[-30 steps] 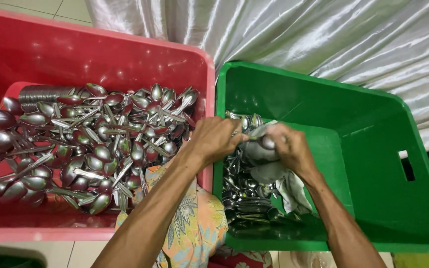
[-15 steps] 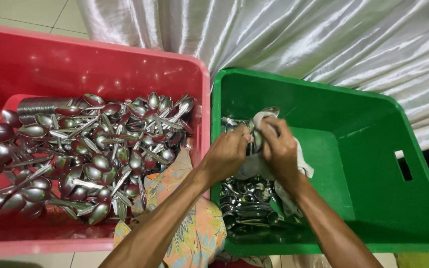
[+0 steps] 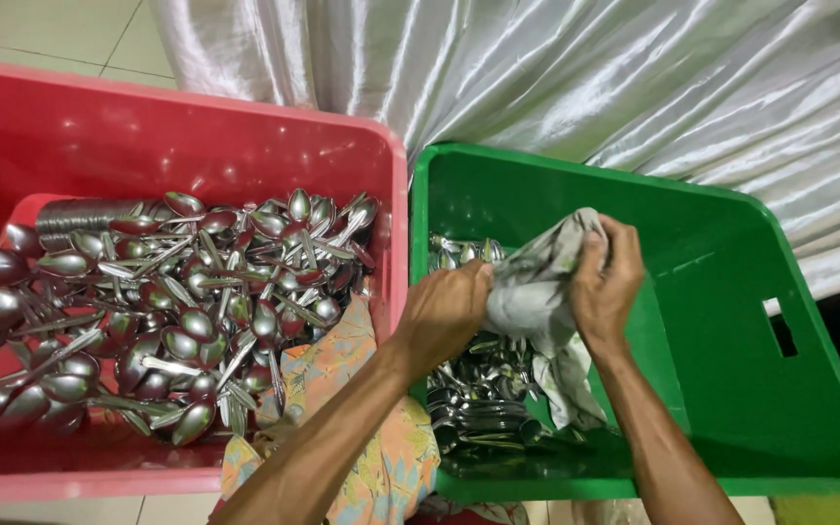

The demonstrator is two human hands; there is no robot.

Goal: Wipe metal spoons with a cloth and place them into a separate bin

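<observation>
Grey cloth (image 3: 537, 292) clamped by fingers of both left hand (image 3: 449, 311) and right hand (image 3: 607, 282) over green crate (image 3: 731, 389), wrapped spoon likely slipping loose.

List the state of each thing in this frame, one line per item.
Red plastic bin: open-topped, heaped with spoons.
Loose shiny metal spoons: piled in the red bin.
Green plastic bin: open, partly filled along its left side.
Stacked metal cutlery: lying in the green bin.
Grey crumpled cloth: bunched, held above the green bin.
Left hand: grip closed at the cloth.
Right hand: grip closed on the cloth.
</observation>
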